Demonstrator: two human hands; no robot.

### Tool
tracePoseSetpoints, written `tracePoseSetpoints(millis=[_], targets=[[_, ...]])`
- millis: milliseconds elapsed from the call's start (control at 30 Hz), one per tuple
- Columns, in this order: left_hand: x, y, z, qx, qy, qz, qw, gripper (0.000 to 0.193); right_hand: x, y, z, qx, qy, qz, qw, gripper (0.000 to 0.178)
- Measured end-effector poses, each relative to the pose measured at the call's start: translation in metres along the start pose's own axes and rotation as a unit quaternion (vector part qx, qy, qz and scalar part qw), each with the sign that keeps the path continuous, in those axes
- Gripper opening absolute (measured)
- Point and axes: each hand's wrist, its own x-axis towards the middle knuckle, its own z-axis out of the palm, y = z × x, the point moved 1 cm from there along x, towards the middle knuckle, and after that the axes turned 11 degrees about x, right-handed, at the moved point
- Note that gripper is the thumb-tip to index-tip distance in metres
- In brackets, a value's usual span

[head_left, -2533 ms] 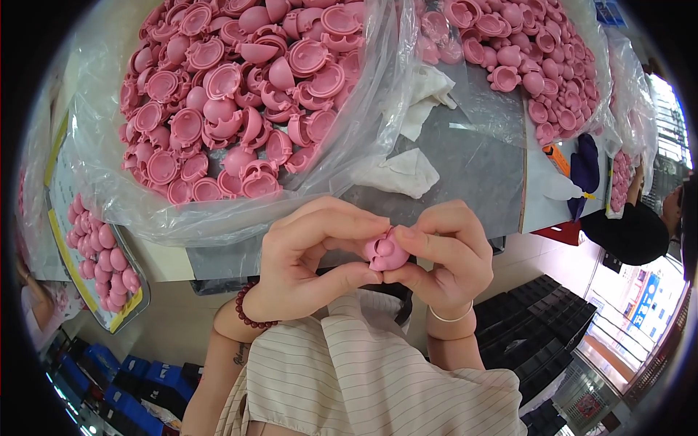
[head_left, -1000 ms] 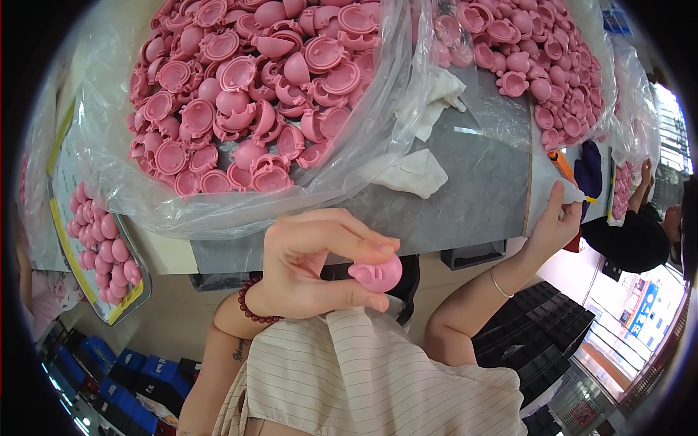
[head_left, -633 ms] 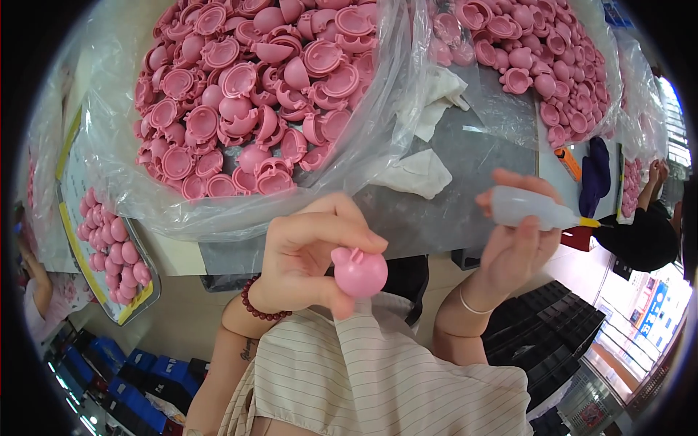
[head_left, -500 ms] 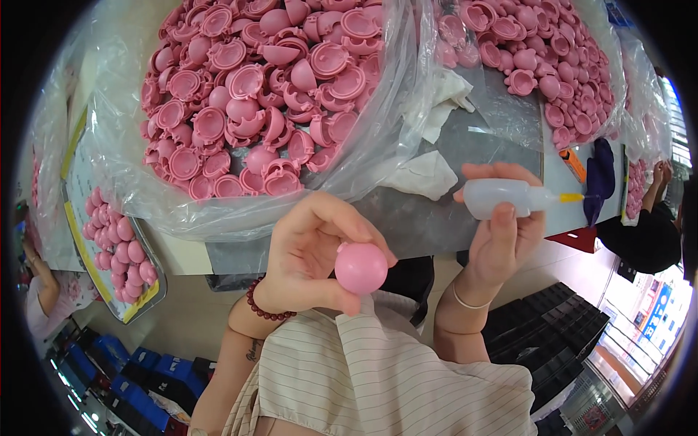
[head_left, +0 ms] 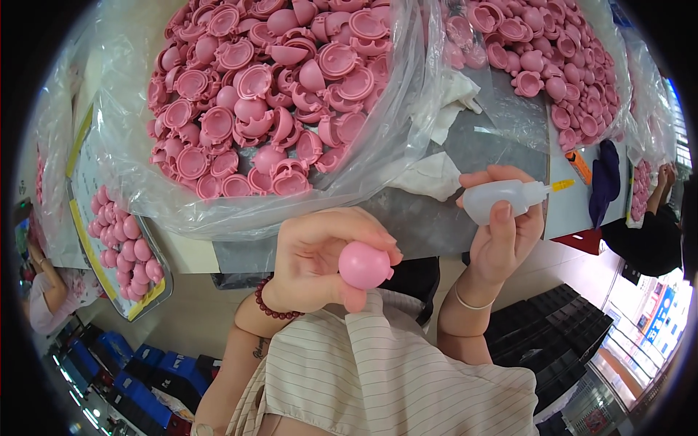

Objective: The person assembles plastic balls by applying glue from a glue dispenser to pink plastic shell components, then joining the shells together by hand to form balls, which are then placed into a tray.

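Observation:
Between the thumb and fingers of my left hand [head_left: 316, 254] is a pink plastic ball [head_left: 364, 266], with a small nub on its right side. My right hand [head_left: 505, 225] is closed around a translucent squeeze bottle [head_left: 498, 200], its yellow tip [head_left: 562, 185] pointing right, apart from the ball. Beyond my hands, a heap of pink half shells [head_left: 254, 102] lies within a clear plastic bag [head_left: 342, 196]. At the back right lies another pile of small pink pieces [head_left: 563, 73].
On the left, a tray [head_left: 156, 305] with yellow edging holds several pink balls [head_left: 127, 247]. Crumpled white tissues [head_left: 429, 176] lie on the grey table. An orange packet [head_left: 579, 167] and a dark purple cloth [head_left: 605, 185] sit at the right. Other people work at both sides.
The ball has turned in my left hand, so its nub has gone from the upper left to the right. The bottle's tip has tilted slightly upward.

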Motion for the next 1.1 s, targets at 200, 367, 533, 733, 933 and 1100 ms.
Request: tracePoseSetpoints(millis=[200, 367, 533, 733, 933, 1100], targets=[[0.000, 0.010, 0.011, 0.035, 0.057, -0.039, 0.997, 0.036, -0.004, 0.004, 0.002, 0.024, 0.030, -0.010, 0.999, 0.039], [-0.025, 0.055, -0.010, 0.145, 0.058, 0.071, 0.985, 0.034, -0.010, -0.001, -0.003, 0.034, -0.008, -0.030, 0.999, 0.037], [-0.066, 0.137, -0.057, 0.774, 0.429, 0.047, 0.463, 0.025, -0.009, 0.000, -0.008, 0.019, -0.015, -0.043, 0.999, 0.035], [-0.111, 0.141, -0.095, 0.807, 0.463, -0.071, 0.359, 0.026, -0.008, 0.001, -0.001, 0.017, -0.021, -0.043, 0.999, 0.033], [-0.062, 0.125, -0.065, 0.795, 0.454, 0.092, 0.392, 0.024, -0.009, -0.002, -0.002, 0.003, -0.008, -0.045, 0.999, 0.032], [-0.023, 0.086, -0.043, 0.765, 0.227, 0.112, 0.593, 0.020, -0.008, 0.001, 0.001, 0.012, -0.009, -0.040, 0.999, 0.032]])
